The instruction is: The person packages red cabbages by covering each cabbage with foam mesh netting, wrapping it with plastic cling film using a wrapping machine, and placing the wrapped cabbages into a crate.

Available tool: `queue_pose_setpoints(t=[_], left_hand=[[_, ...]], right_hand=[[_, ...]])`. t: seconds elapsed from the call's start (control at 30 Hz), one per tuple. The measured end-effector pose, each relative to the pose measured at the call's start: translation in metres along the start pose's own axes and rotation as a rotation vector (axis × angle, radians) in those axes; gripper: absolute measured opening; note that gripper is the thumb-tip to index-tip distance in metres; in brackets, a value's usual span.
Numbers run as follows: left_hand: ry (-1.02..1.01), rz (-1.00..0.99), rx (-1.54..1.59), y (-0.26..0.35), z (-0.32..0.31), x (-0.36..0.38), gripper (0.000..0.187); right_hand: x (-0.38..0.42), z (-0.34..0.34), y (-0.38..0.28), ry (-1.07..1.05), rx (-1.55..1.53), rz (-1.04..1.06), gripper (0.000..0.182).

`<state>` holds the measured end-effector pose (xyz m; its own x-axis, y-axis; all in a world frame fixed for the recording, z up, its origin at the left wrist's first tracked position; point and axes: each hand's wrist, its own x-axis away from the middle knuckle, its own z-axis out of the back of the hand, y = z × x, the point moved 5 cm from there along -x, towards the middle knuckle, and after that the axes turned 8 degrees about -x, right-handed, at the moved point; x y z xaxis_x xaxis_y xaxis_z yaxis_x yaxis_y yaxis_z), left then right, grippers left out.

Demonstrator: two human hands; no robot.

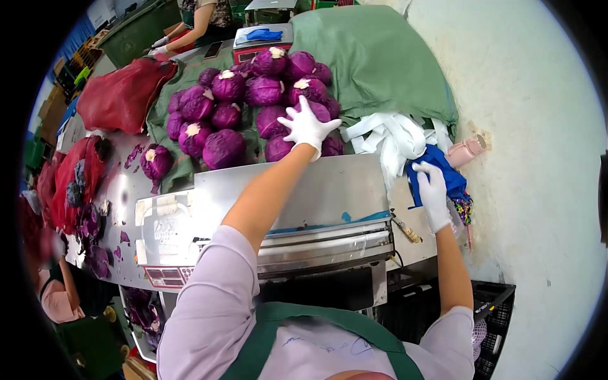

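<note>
My left hand (307,128), in a white glove, is spread over the front right of a pile of purple cabbages (265,90), its fingers apart. The cabbages lie on a green sack sheet. My right hand (432,190), also gloved in white, is at a blue cloth (446,170) on the right, its fingers bent; whether it grips the cloth I cannot make out. White strips (396,136) lie between my hands, just behind the blue cloth.
A wrapping machine (329,244) and a scale (166,231) are in front of me. A pink bottle (466,151) lies by the right wall. Red sacks (123,95) are at left. One person (202,19) works at the back, another (63,291) at lower left.
</note>
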<state>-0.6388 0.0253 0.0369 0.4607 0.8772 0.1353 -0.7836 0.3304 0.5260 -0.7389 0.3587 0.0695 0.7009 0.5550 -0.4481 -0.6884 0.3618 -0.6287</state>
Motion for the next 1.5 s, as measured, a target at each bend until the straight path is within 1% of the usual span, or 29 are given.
queue_pose_setpoints(t=[0.07,0.17,0.2,0.23,0.27,0.33,0.37,0.4,0.47,0.5,0.53,0.6,0.63,0.73,0.77,0.8,0.87,0.9,1.03,1.07,1.13,1.23,1.27,1.3,1.33,1.4,1.43,1.47,1.5], left_hand=[[0.039,0.008,0.036,0.000,0.006,0.002,0.110],[0.084,-0.126,0.354,-0.030,-0.006,-0.044,0.103],[0.147,-0.187,0.468,-0.034,-0.001,-0.051,0.101],[0.120,-0.239,0.459,-0.039,-0.005,-0.052,0.098],[0.072,-0.242,0.336,-0.040,-0.012,-0.057,0.103],[0.062,-0.127,0.232,-0.032,-0.015,-0.057,0.110],[0.012,-0.021,0.219,-0.031,-0.014,-0.057,0.117],[0.021,-0.018,0.214,-0.032,-0.016,-0.066,0.117],[-0.057,0.041,0.453,-0.045,-0.034,-0.089,0.120],[-0.084,0.055,0.495,-0.049,-0.038,-0.092,0.115],[-0.078,0.055,0.496,-0.050,-0.041,-0.096,0.115],[-0.137,-0.023,0.485,-0.049,-0.047,-0.100,0.106],[-0.153,-0.058,0.547,-0.036,-0.033,-0.078,0.097],[0.079,-0.344,0.287,-0.018,-0.019,-0.048,0.092],[0.078,-0.416,0.262,-0.014,-0.014,-0.040,0.089],[0.073,-0.415,0.257,-0.013,-0.010,-0.035,0.089],[-0.249,-0.238,0.809,-0.022,-0.013,-0.029,0.088],[-0.294,-0.072,0.892,-0.033,-0.016,-0.032,0.090],[-0.290,0.032,1.074,-0.045,0.013,-0.021,0.097],[-0.301,0.053,1.104,-0.048,0.024,-0.015,0.093],[-0.437,0.035,1.205,-0.052,0.047,-0.002,0.087],[-0.423,0.145,1.166,-0.059,0.096,0.055,0.078],[-0.438,0.195,1.144,-0.068,0.102,0.066,0.074],[-0.437,0.187,1.175,-0.082,0.101,0.071,0.076],[-0.426,0.196,1.185,-0.094,0.102,0.081,0.076],[-0.298,0.125,1.174,-0.112,0.109,0.101,0.085],[-0.237,0.106,1.144,-0.122,0.109,0.110,0.090],[-0.247,0.101,1.147,-0.133,0.103,0.117,0.090],[-0.187,-0.014,1.088,-0.143,0.099,0.121,0.091]], right_hand=[[-0.029,-0.023,0.043,-0.080,0.093,-0.064,0.018],[-0.062,-0.052,0.089,-0.120,0.128,-0.111,0.020],[-0.076,-0.063,0.097,-0.133,0.222,-0.099,0.024],[-0.087,-0.074,0.103,-0.140,0.309,-0.082,0.028],[-0.097,-0.085,0.107,-0.143,0.287,-0.070,0.028],[-0.112,-0.094,0.099,-0.094,0.476,-0.041,0.035],[-0.116,-0.099,0.097,-0.167,0.531,-0.089,0.042],[-0.120,-0.100,0.091,-0.166,0.521,-0.084,0.042],[-0.122,-0.108,0.092,-0.335,0.626,-0.186,0.038],[-0.124,-0.111,0.096,-0.371,0.601,-0.188,0.032],[-0.127,-0.111,0.100,-0.369,0.599,-0.183,0.032],[-0.130,-0.104,0.097,-0.234,0.631,-0.099,0.027],[-0.131,-0.105,0.095,-0.238,0.625,-0.097,0.027],[-0.132,-0.105,0.067,-0.079,0.147,-0.007,0.020],[-0.131,-0.108,0.050,-0.103,0.095,-0.018,0.023],[-0.131,-0.116,0.046,-0.105,0.093,-0.024,0.023],[-0.136,-0.139,0.035,-0.208,-0.034,-0.069,0.022],[-0.135,-0.129,0.011,-0.202,-0.015,-0.067,0.020],[-0.128,-0.096,-0.029,-0.209,-0.087,-0.024,0.020],[-0.124,-0.083,-0.037,-0.188,-0.133,-0.008,0.019],[-0.117,-0.068,-0.037,-0.196,-0.177,0.026,0.019],[-0.091,-0.043,-0.062,-0.233,-0.329,0.031,0.020],[-0.082,-0.038,-0.067,-0.222,-0.360,0.062,0.021],[-0.070,-0.034,-0.077,-0.248,-0.461,-0.021,0.023],[-0.060,-0.028,-0.088,-0.263,-0.461,-0.014,0.023],[-0.038,-0.024,-0.103,-0.478,-0.423,-0.142,0.024],[-0.025,-0.018,-0.126,-0.512,-0.486,-0.190,0.026],[-0.015,-0.015,-0.143,-0.504,-0.478,-0.194,0.026],[-0.007,-0.010,-0.162,-0.483,-0.443,-0.097,0.028]])
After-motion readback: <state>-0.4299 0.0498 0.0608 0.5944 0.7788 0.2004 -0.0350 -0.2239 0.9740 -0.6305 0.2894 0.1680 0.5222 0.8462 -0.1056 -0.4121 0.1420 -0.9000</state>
